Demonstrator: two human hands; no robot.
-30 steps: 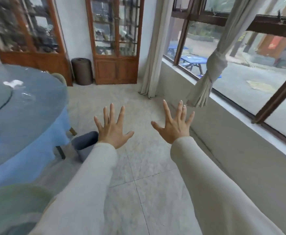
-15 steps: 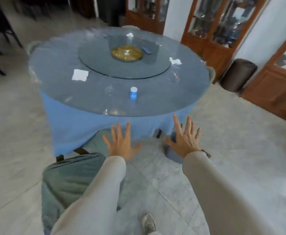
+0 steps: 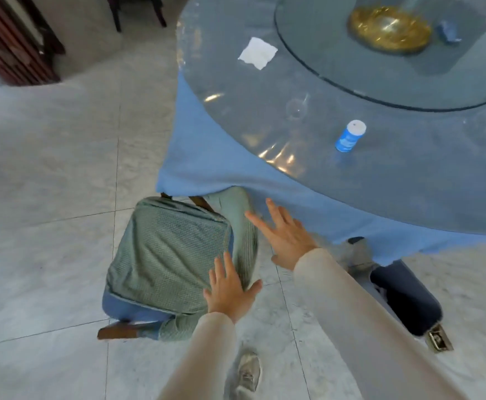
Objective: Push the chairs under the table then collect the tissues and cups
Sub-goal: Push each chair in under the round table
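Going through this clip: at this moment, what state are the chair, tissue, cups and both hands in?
Chair, not pushed in; its seat is mostly clear of the table.
Tissue, flat on the glass top, not collected.
Blue and white cup, upright, not collected.
Clear cup, on the glass, too faint to tell more.
Left hand, open, at the chair's backrest.
Right hand, open, holding nothing.

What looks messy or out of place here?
The green-covered chair stands out on the floor, turned askew to the table, with only its far end under the blue cloth. A white tissue lies loose on the tabletop. Nothing looks spilled or broken.
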